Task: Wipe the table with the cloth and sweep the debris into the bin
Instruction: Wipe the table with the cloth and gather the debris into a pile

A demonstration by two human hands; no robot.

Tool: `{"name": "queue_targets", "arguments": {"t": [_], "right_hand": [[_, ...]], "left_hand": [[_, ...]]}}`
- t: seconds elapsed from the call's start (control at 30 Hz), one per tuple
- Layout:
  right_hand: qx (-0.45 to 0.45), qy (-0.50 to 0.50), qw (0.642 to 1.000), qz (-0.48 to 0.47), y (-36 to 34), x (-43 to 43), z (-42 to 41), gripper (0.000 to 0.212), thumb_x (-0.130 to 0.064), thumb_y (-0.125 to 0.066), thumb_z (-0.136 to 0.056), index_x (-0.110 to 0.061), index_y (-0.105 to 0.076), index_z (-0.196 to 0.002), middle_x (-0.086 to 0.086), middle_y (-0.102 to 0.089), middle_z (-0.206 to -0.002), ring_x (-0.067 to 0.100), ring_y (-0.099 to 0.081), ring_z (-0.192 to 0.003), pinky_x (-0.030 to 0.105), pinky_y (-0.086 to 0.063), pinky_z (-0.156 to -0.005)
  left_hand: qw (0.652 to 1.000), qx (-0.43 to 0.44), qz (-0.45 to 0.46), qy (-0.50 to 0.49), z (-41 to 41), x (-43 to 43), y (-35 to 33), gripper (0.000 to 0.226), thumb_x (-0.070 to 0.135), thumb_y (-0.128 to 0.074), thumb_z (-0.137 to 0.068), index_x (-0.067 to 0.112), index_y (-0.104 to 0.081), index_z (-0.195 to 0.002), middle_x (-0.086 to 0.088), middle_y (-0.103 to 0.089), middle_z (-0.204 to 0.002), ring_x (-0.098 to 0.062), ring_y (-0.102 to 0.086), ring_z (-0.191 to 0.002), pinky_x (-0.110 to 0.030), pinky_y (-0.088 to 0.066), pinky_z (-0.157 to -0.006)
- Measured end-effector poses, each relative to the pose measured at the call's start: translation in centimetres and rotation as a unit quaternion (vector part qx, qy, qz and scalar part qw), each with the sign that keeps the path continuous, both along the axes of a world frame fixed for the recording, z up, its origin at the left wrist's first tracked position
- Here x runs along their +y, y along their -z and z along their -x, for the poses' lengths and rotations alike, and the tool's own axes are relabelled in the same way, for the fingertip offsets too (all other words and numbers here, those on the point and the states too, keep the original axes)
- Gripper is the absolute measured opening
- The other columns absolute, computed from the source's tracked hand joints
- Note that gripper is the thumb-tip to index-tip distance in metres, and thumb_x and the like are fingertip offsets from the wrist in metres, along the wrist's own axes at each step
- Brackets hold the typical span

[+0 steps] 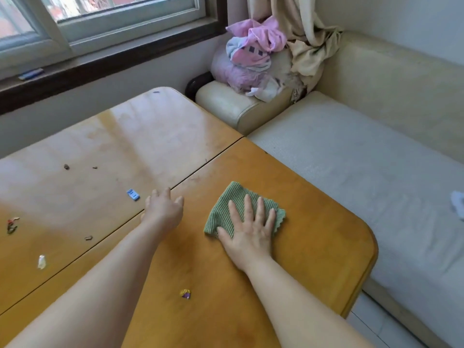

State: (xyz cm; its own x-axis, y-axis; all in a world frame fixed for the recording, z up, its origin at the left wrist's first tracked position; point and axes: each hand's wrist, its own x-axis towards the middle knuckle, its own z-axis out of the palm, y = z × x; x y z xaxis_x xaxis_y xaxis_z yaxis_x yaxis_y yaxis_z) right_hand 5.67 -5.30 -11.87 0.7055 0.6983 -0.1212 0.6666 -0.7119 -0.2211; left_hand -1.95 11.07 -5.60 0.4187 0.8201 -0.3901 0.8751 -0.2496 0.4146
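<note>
A green ribbed cloth lies flat on the right part of the wooden table. My right hand presses on the cloth, palm down and fingers spread. My left hand rests on the table to the left of the cloth, fingers curled loosely, nothing in it. Debris is scattered on the table: a blue clip, a purple and yellow wrapper, a white scrap, a red and dark scrap, and small dark bits. No bin is in view.
A cream sofa runs along the table's right edge, with a pile of pink and white clothes on its armrest. A window and dark sill lie behind the table. A seam splits the tabletop diagonally.
</note>
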Motion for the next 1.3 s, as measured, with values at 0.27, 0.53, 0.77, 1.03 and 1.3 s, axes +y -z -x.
{"name": "queue_targets", "arguments": {"t": [0.27, 0.53, 0.77, 1.03, 1.3], "right_hand": [[-0.016, 0.232, 0.971, 0.059, -0.2, -6.3, -4.5, 0.071, -0.067, -0.009, -0.084, -0.031, 0.006, -0.143, 0.006, 0.004, -0.157, 0.034, 0.011, -0.142, 0.061, 0.0, -0.113], [-0.025, 0.092, 0.995, -0.006, 0.4, 4.5, 1.1, 0.07, -0.064, -0.018, -0.086, -0.029, -0.001, -0.144, 0.009, 0.002, -0.157, 0.034, 0.012, -0.142, 0.06, 0.011, -0.111], [0.01, -0.06, 0.997, -0.042, 0.8, 11.2, 1.2, 0.059, -0.048, -0.024, -0.092, -0.028, -0.007, -0.144, 0.003, -0.001, -0.157, 0.029, 0.013, -0.143, 0.053, 0.016, -0.111], [-0.023, 0.127, 0.991, 0.016, 0.2, 12.2, -12.0, 0.07, -0.063, -0.017, -0.086, -0.026, -0.005, -0.145, 0.006, -0.002, -0.157, 0.033, 0.006, -0.143, 0.059, 0.001, -0.114], [-0.045, -0.083, 0.995, 0.014, 1.1, 21.8, -12.8, 0.07, -0.066, -0.015, -0.085, -0.031, 0.0, -0.143, 0.005, 0.004, -0.157, 0.03, 0.013, -0.142, 0.056, 0.009, -0.113]], "left_hand": [[1.0, -0.005, 0.0, 0.022, 0.8, 1.8, 0.3, 0.053, 0.034, -0.037, -0.097, 0.015, -0.027, -0.145, -0.01, -0.018, -0.155, -0.03, -0.017, -0.141, -0.05, -0.027, -0.111], [0.999, 0.018, -0.037, -0.02, 5.5, 4.1, 1.2, 0.051, 0.038, -0.037, -0.097, 0.019, -0.03, -0.144, -0.007, -0.021, -0.153, -0.024, -0.014, -0.143, -0.046, -0.024, -0.112], [0.994, 0.049, -0.055, -0.084, 5.9, 6.8, 0.6, 0.055, 0.041, -0.036, -0.097, 0.02, -0.025, -0.146, -0.007, -0.012, -0.158, -0.024, -0.007, -0.145, -0.046, -0.018, -0.114], [0.988, 0.052, -0.038, -0.138, 3.4, 10.5, 1.7, 0.055, 0.04, -0.037, -0.096, 0.021, -0.025, -0.147, -0.005, -0.012, -0.158, -0.023, -0.008, -0.145, -0.045, -0.02, -0.113], [0.977, 0.083, -0.053, -0.191, 2.1, 14.4, 3.6, 0.055, 0.042, -0.036, -0.096, 0.021, -0.026, -0.145, -0.006, -0.012, -0.158, -0.025, -0.007, -0.145, -0.048, -0.018, -0.114]]}}
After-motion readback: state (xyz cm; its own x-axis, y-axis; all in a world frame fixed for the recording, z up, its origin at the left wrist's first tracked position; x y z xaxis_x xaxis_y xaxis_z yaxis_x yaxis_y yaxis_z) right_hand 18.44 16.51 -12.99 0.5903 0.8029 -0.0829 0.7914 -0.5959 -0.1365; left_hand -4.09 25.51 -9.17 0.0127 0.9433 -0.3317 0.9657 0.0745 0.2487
